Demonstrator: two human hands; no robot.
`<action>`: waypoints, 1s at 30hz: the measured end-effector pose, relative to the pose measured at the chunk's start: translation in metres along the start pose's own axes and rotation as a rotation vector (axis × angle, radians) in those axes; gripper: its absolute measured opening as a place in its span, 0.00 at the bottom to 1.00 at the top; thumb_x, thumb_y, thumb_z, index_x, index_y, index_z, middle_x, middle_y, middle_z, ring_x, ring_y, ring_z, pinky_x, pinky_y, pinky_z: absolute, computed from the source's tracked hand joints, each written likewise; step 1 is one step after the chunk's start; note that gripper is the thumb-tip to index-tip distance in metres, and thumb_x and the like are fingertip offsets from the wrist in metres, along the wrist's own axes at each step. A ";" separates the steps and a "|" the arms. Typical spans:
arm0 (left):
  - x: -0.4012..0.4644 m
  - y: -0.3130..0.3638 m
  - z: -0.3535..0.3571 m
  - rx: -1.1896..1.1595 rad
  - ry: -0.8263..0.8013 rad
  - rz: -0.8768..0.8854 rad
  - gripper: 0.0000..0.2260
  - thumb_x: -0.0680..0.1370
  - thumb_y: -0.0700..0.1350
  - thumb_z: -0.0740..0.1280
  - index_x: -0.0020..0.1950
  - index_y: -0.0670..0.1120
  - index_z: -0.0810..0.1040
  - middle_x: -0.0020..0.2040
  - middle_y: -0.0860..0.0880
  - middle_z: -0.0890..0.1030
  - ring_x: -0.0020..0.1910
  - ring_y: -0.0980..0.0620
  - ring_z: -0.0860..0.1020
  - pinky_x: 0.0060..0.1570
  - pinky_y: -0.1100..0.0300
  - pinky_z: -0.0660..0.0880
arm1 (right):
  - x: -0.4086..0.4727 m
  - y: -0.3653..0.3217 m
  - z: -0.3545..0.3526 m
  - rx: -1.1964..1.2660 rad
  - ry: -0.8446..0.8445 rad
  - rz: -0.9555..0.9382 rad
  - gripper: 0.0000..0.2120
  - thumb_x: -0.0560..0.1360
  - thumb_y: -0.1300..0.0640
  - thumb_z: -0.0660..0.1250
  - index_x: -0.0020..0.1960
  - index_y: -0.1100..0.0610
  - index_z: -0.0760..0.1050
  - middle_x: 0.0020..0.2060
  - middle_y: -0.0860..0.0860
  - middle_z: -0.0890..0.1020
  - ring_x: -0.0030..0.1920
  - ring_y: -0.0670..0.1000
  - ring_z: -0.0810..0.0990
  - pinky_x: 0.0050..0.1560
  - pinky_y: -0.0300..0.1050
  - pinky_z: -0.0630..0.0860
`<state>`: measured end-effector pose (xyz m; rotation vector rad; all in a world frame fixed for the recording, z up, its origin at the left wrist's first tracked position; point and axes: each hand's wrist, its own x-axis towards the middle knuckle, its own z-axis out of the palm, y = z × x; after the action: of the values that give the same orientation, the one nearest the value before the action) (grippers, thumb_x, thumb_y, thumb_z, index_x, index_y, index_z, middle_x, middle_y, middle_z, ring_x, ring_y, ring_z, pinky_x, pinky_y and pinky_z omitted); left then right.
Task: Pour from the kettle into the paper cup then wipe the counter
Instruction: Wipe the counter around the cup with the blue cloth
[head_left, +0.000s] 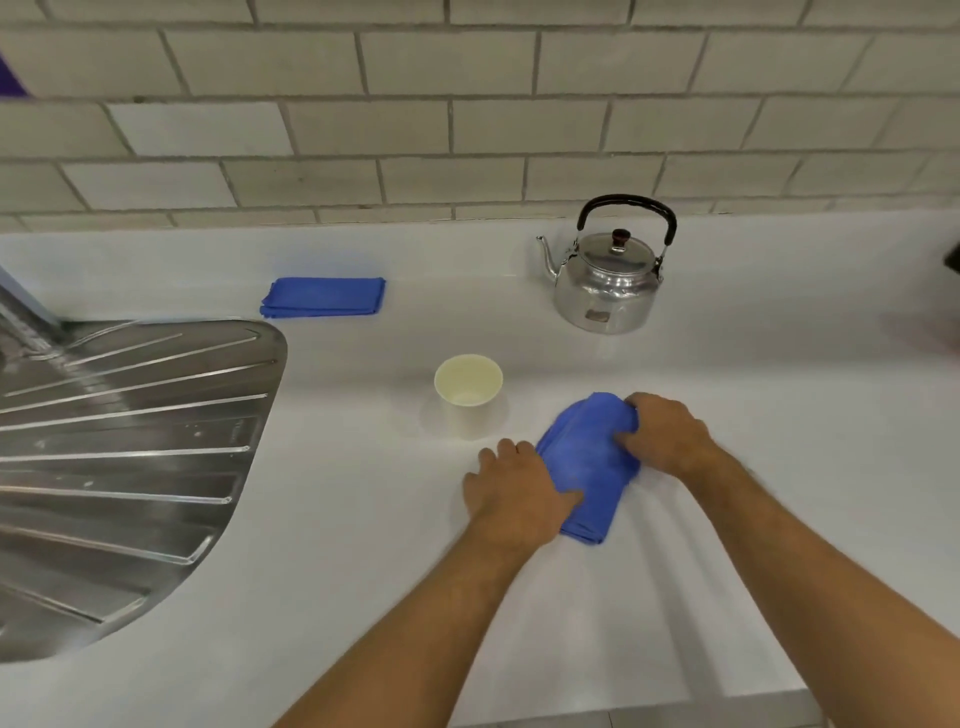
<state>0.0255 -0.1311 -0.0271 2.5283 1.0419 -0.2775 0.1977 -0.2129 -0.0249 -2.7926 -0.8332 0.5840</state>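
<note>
A blue cloth (584, 467) lies bunched on the white counter (363, 519), right of centre. My right hand (667, 431) grips the cloth's far right edge. My left hand (511, 491) presses on its near left side, thumb on the fabric. A cream paper cup (468, 395) stands upright just left of the cloth, a little beyond my left hand. The steel kettle (608, 280) with a black handle stands further back near the wall, spout pointing left, untouched.
A second blue cloth (323, 297), folded, lies at the back left of the cup. A ribbed steel sink drainer (130, 441) fills the left side. A tiled wall (467, 104) backs the counter. The counter's front edge (623, 706) runs below my forearms.
</note>
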 end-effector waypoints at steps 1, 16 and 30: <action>0.004 0.007 0.001 0.021 -0.022 -0.005 0.29 0.74 0.62 0.63 0.67 0.44 0.67 0.63 0.46 0.71 0.63 0.45 0.69 0.54 0.51 0.69 | 0.000 0.004 -0.002 0.025 -0.013 -0.001 0.20 0.74 0.55 0.68 0.65 0.56 0.72 0.59 0.55 0.79 0.58 0.59 0.77 0.60 0.54 0.73; -0.033 -0.079 -0.040 -0.926 -0.056 0.018 0.10 0.63 0.42 0.71 0.39 0.44 0.72 0.32 0.51 0.76 0.32 0.54 0.74 0.33 0.62 0.70 | -0.053 -0.024 0.003 0.559 -0.173 -0.439 0.08 0.63 0.66 0.72 0.39 0.60 0.75 0.33 0.51 0.79 0.34 0.47 0.76 0.36 0.45 0.75; 0.025 -0.226 -0.176 -1.227 0.451 0.095 0.19 0.77 0.30 0.59 0.34 0.49 0.78 0.34 0.50 0.78 0.34 0.53 0.75 0.38 0.59 0.70 | -0.004 -0.213 -0.053 0.926 0.029 -0.717 0.14 0.72 0.67 0.67 0.41 0.50 0.69 0.34 0.51 0.77 0.33 0.48 0.72 0.34 0.42 0.66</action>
<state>-0.1115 0.1056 0.0610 1.4885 0.8187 0.7700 0.1125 -0.0410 0.0816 -1.5421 -1.0957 0.5770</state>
